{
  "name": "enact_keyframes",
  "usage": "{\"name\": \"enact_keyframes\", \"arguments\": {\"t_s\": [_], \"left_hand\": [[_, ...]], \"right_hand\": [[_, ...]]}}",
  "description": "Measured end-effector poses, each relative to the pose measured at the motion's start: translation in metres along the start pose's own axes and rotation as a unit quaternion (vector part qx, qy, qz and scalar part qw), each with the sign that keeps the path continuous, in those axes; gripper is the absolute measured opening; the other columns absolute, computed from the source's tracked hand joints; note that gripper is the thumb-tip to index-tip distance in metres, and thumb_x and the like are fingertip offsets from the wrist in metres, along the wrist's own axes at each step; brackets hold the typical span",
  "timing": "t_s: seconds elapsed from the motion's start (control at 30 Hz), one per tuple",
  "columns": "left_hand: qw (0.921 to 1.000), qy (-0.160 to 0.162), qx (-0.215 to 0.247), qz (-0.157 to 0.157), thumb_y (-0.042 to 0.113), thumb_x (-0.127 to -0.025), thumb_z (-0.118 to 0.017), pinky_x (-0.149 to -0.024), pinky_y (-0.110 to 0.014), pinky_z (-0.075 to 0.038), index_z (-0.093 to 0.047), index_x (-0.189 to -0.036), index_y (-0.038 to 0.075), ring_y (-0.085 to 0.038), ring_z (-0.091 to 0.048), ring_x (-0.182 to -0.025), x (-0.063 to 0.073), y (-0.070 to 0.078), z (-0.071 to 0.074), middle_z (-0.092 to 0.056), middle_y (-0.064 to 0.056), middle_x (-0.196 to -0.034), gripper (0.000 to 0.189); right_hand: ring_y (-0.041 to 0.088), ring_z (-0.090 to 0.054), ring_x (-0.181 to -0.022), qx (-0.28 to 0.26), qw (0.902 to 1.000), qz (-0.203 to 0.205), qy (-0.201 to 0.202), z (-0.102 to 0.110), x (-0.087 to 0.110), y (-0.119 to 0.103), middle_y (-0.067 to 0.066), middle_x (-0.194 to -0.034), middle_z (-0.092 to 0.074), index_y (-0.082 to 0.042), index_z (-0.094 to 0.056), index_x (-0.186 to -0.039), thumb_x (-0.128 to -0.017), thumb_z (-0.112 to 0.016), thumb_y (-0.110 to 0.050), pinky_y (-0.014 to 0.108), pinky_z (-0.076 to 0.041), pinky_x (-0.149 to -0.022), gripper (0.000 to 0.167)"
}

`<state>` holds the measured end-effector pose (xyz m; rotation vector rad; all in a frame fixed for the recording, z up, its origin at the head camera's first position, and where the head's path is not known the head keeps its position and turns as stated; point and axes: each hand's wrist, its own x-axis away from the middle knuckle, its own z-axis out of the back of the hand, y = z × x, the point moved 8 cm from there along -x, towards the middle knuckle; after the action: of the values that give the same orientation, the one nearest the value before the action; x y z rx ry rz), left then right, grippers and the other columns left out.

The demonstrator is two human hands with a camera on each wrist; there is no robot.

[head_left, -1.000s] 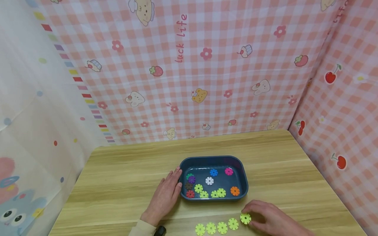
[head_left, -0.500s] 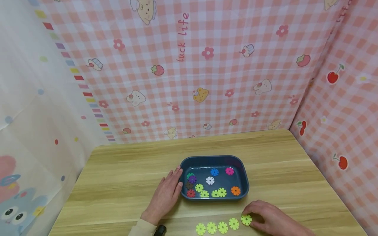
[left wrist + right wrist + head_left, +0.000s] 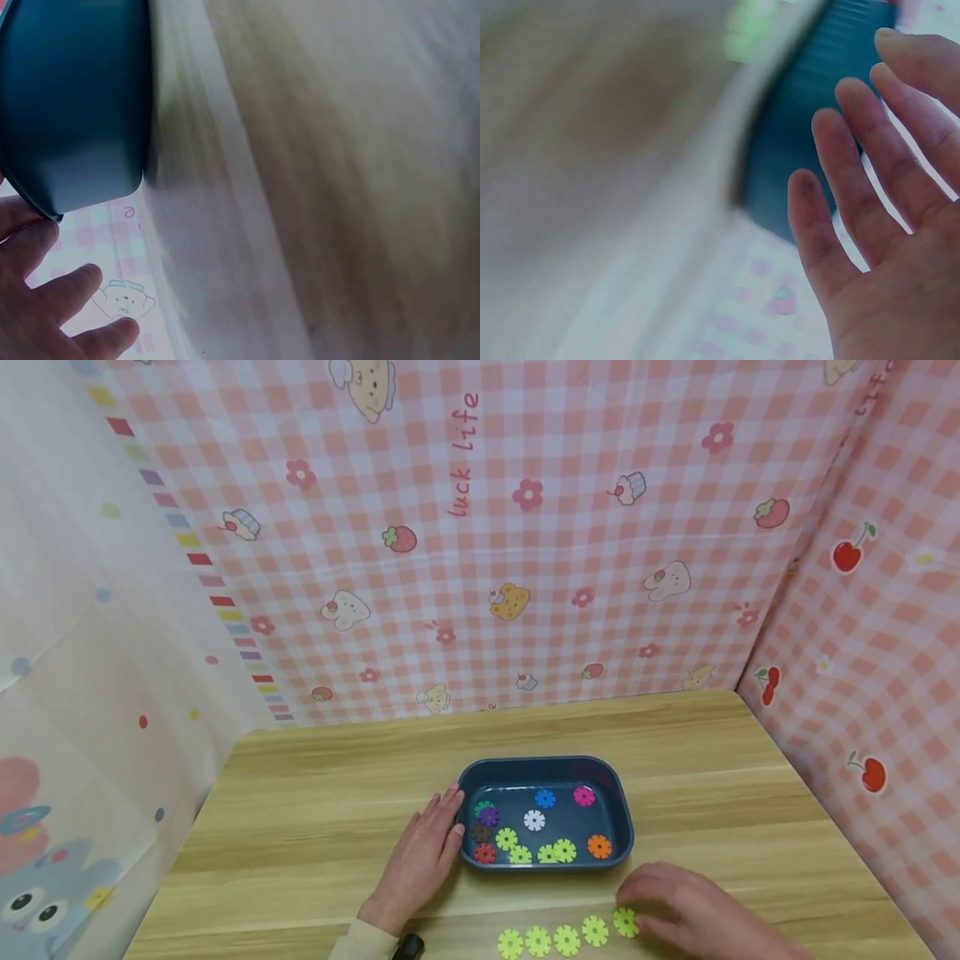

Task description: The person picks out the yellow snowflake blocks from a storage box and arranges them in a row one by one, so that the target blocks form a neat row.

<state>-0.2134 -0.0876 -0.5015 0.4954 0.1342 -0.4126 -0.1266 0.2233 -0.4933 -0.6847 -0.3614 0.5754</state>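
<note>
Lime discs [image 3: 567, 933] lie by empty, parted right fingers [image 3: 881, 146] — straight left fingers [image 3: 433, 817] touch tray [image 3: 540, 770].

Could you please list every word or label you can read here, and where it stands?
"luck life": pink print on the checked backdrop, head view.
"e": lone letter at the backdrop's lower edge.
Upper right: lettering partly cut off, apparently "life".
Tray and discs: none legible.
</note>
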Motion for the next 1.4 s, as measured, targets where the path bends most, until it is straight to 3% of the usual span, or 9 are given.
{"name": "enact_keyframes", "arguments": {"t_s": [0.17, 0.3, 0.43, 0.57, 0.87, 1.2, 1.4], "left_hand": [[1.0, 0.003, 0.006, 0.003, 0.027, -0.11, -0.05, -0.114, -0.065, -0.036, -0.049, -0.154, 0.006, -0.036, -0.041, -0.147, 0.001, -0.001, 0.002, -0.043, -0.007, -0.162, 0.048], [0.9999, 0.005, 0.013, 0.004, 0.026, -0.11, -0.051, -0.114, -0.066, -0.036, -0.049, -0.154, 0.007, -0.037, -0.041, -0.148, 0.002, -0.001, 0.002, -0.043, -0.007, -0.162, 0.048], [0.9998, 0.008, 0.017, 0.006, 0.026, -0.11, -0.051, -0.114, -0.066, -0.036, -0.05, -0.154, 0.007, -0.037, -0.04, -0.148, 0.002, -0.001, 0.002, -0.043, -0.007, -0.162, 0.048], [0.9998, 0.012, 0.017, 0.008, 0.027, -0.11, -0.051, -0.115, -0.065, -0.035, -0.049, -0.154, 0.008, -0.037, -0.04, -0.148, 0.002, -0.002, 0.003, -0.043, -0.006, -0.162, 0.049], [0.9998, 0.01, 0.015, 0.007, 0.028, -0.11, -0.05, -0.115, -0.064, -0.035, -0.049, -0.155, 0.008, -0.036, -0.04, -0.148, 0.002, -0.003, 0.002, -0.043, -0.006, -0.162, 0.049], [0.9996, 0.001, 0.025, 0.01, 0.029, -0.111, -0.049, -0.116, -0.063, -0.034, -0.047, -0.156, 0.009, -0.036, -0.038, -0.149, 0.002, -0.002, 0.0, -0.041, -0.006, -0.163, 0.05], [0.9996, -0.002, 0.028, 0.008, 0.029, -0.111, -0.048, -0.116, -0.063, -0.033, -0.046, -0.157, 0.009, -0.037, -0.038, -0.149, 0.002, -0.003, -0.001, -0.04, -0.006, -0.164, 0.05]], "right_hand": [[0.005, -0.063, -0.1, 0.048, 0.9911, 0.093, 0.083, 0.027, -0.007, -0.042, -0.016, -0.115, -0.069, -0.028, -0.075, -0.119, -0.1, -0.071, -0.028, 0.028, -0.059, -0.085, 0.019], [0.005, -0.065, -0.094, 0.08, 0.9688, 0.179, 0.152, 0.046, -0.016, -0.07, -0.015, -0.11, -0.07, -0.028, -0.076, -0.115, -0.096, -0.076, -0.018, 0.024, -0.059, -0.078, 0.021], [0.009, -0.067, -0.099, 0.108, 0.9519, 0.233, 0.167, 0.058, -0.033, -0.088, -0.012, -0.11, -0.07, -0.025, -0.076, -0.112, -0.092, -0.079, -0.012, 0.027, -0.06, -0.08, 0.023], [0.01, -0.067, -0.103, 0.13, 0.9489, 0.244, 0.153, 0.065, -0.058, -0.096, -0.011, -0.11, -0.071, -0.022, -0.077, -0.109, -0.092, -0.079, -0.011, 0.035, -0.06, -0.084, 0.021], [0.009, -0.065, -0.105, 0.164, 0.966, 0.19, 0.065, 0.061, -0.114, -0.093, -0.01, -0.112, -0.07, -0.021, -0.078, -0.114, -0.098, -0.075, -0.022, 0.035, -0.057, -0.09, 0.017], [0.01, -0.064, -0.11, 0.15, 0.9749, 0.163, -0.021, 0.041, -0.16, -0.077, -0.01, -0.116, -0.068, -0.019, -0.078, -0.115, -0.097, -0.075, -0.021, 0.037, -0.056, -0.096, 0.018], [0.006, -0.063, -0.109, 0.144, 0.9736, 0.164, -0.068, 0.021, -0.18, -0.066, -0.01, -0.117, -0.068, -0.016, -0.077, -0.118, -0.096, -0.076, -0.016, 0.032, -0.055, -0.097, 0.022]]}}
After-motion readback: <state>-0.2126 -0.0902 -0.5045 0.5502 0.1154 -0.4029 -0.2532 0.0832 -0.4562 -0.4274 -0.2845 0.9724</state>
